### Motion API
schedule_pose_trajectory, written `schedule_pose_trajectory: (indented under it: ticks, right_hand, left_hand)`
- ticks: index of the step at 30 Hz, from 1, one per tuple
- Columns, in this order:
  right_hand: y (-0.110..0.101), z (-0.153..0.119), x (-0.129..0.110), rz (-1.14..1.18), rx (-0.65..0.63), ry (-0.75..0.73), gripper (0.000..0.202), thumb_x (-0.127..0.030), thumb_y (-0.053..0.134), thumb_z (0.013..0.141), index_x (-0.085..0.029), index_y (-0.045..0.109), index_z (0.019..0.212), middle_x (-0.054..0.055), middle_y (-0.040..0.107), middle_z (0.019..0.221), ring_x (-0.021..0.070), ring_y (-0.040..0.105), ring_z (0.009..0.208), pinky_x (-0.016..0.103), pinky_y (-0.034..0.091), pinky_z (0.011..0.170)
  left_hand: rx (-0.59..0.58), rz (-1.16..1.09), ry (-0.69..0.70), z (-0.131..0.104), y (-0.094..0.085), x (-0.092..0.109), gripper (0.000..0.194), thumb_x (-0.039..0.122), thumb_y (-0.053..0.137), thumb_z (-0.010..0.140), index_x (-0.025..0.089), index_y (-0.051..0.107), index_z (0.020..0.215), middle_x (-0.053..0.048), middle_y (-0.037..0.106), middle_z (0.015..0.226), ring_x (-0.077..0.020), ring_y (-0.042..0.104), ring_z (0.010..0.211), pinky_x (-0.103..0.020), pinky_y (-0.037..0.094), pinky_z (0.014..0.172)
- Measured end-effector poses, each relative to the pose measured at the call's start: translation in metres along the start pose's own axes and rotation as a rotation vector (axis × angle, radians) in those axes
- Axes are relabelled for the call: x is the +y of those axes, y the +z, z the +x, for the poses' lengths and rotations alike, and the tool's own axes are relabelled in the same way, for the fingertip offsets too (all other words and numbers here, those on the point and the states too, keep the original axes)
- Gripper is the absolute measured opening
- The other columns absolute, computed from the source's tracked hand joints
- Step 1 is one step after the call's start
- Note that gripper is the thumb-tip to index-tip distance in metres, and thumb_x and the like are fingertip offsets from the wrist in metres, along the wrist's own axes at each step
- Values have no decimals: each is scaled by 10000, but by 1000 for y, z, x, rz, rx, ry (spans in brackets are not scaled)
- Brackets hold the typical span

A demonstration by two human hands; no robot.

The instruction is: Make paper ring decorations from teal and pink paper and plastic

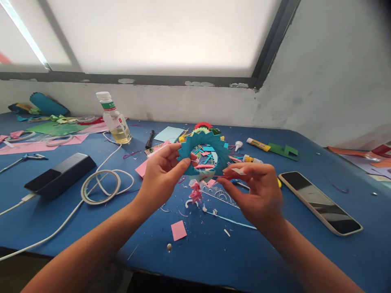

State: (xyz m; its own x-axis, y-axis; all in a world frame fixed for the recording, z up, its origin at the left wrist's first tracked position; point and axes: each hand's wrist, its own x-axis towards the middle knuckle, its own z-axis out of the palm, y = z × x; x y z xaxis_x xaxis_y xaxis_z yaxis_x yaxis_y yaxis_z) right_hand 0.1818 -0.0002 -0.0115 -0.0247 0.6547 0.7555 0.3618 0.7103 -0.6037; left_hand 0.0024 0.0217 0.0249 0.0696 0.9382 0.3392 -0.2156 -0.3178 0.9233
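Note:
My left hand [163, 169] grips the left side of a teal folded-paper ring [224, 152], thumb in front and fingers behind. The ring is upright above the table, its points fanned around an open middle. At its lower right, my right hand [256, 189] pinches a thin pink string [224, 177] between thumb and forefinger. A small white strip [239, 171] shows by the right fingers; how it is held I cannot tell. Just below the ring is a pink folded-paper piece [196, 193]; whether it hangs or lies on the table is unclear.
Paper scraps litter the blue table [146, 244] behind the ring. On the left are a bottle [116, 122], a black power bank [61, 173], a tape roll [100, 187] and a white cable. A phone [320, 201] and glue stick [258, 144] lie right.

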Motion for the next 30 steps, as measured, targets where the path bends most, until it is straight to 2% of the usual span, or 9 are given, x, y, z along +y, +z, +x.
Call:
schedule_pose_trajectory:
  ticks: [4,8,12,15,18,21,27,30]
  right_hand:
    - [-1,-2,2,7,3,-21,335,-61,638,726,-257,439,911,-23,615,837,145,637,810,332,565,699]
    - [-3,0,-3,62,-54,0,305,-58,635,724,-249,434,849,-30,631,777,134,642,743,296,565,652]
    - [-5,3,-11,144,-88,52,314,-40,635,715,-247,423,817,-49,625,739,103,632,701,225,555,601]
    - [-6,5,-14,205,-82,70,319,-25,627,712,-245,419,811,-55,630,734,96,630,688,222,555,607]
    - [-7,7,-16,251,-21,76,320,-23,629,705,-247,419,793,-59,626,707,102,624,652,235,552,585]
    - [-10,11,-17,205,75,95,314,-41,652,690,-251,439,786,-53,620,700,115,624,654,253,546,592]
    - [-26,26,0,79,309,279,279,-191,725,659,-248,485,790,-37,617,708,139,622,665,293,533,616]
    - [-31,30,12,-15,244,403,219,-309,707,688,-240,535,805,-7,649,791,156,637,734,320,527,672]
  left_hand:
    - [46,20,-11,1,-1,1,238,143,622,708,144,532,928,-37,691,840,-165,680,797,-263,572,731]
    - [86,43,-22,0,-1,2,252,154,624,707,137,525,939,-40,686,841,-166,681,785,-239,577,684]
    - [72,32,-8,0,-1,1,234,152,620,716,139,537,934,-24,679,797,-147,680,757,-208,572,658]
    - [63,32,15,0,-2,0,207,143,617,724,150,552,920,6,668,744,-113,673,694,-180,567,637]
    - [94,81,33,1,-3,0,199,135,620,717,150,566,908,5,666,733,-106,663,664,-172,562,593]
    - [90,85,5,1,-4,0,209,133,613,714,142,565,917,-14,667,753,-118,660,688,-201,569,634]
    - [3,9,-51,1,-6,2,315,172,613,718,168,498,1011,-13,634,786,-149,658,697,-273,578,628]
    - [-49,30,-56,0,-6,4,368,178,608,732,180,483,1078,-9,614,803,-144,658,699,-270,575,638]
